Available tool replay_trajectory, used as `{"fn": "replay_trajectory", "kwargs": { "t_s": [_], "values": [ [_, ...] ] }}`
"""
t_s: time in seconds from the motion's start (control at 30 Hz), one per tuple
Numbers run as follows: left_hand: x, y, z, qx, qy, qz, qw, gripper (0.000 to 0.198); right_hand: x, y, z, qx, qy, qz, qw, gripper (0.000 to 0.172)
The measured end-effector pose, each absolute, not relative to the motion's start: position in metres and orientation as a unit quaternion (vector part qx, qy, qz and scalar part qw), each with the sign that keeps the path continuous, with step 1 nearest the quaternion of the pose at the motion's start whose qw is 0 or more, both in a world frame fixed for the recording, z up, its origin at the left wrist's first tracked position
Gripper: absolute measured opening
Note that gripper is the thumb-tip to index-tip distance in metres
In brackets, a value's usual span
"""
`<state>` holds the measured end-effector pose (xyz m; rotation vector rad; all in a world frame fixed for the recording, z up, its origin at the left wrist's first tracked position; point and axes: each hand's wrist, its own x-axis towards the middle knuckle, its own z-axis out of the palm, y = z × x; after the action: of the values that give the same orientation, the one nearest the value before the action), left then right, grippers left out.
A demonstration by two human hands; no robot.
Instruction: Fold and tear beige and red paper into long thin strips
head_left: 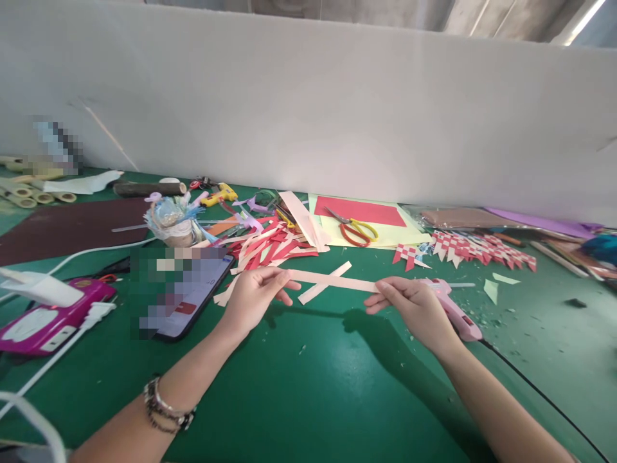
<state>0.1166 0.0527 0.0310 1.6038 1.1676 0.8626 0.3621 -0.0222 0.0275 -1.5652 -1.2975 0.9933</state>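
Observation:
A pale pink paper strip [335, 280] is stretched level above the green table, pinched at both ends. My left hand [255, 297] is closed on its left end, thumb against index finger. At the other end my right hand [412, 308] pinches it the same way. Behind the held strip, another pale strip [308, 294] lies slantwise on the table. A heap of red and pale paper strips [270, 247] is just beyond my left hand. Partly hidden by my right hand lies a pink glue gun [457, 312], its cord running toward the lower right.
Red-handled and yellow-handled scissors [354, 231] lie on red and pale yellow sheets. Woven red-and-white paper pieces [482, 249] are at the right. A phone [197, 299] and a magenta power strip [58, 315] with white cables occupy the left. A white partition [308, 109] bounds the back.

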Motion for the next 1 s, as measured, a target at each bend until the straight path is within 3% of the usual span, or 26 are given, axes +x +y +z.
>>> {"fn": "replay_trajectory", "kwargs": {
  "t_s": [0.37,0.73,0.83,0.93,1.0],
  "values": [
    [0.116,0.052,0.034,0.653,0.481,0.371,0.453,0.033,0.360,-0.028,0.029,-0.638,-0.624,0.233,0.385,0.034],
    [0.108,0.043,0.043,0.676,0.472,0.360,0.437,0.034,0.356,-0.032,0.044,-0.595,-0.671,0.230,0.378,0.039],
    [0.089,0.046,0.049,0.730,0.482,0.333,0.353,0.036,0.356,-0.033,0.043,-0.589,-0.687,0.244,0.348,0.038],
    [0.054,0.059,0.052,0.775,0.518,0.327,0.155,0.038,0.359,-0.032,0.040,-0.577,-0.698,0.280,0.319,0.036],
    [0.028,0.073,0.050,0.785,0.548,0.276,0.085,0.040,0.359,-0.030,0.039,-0.569,-0.698,0.300,0.314,0.035]
  ]
}}
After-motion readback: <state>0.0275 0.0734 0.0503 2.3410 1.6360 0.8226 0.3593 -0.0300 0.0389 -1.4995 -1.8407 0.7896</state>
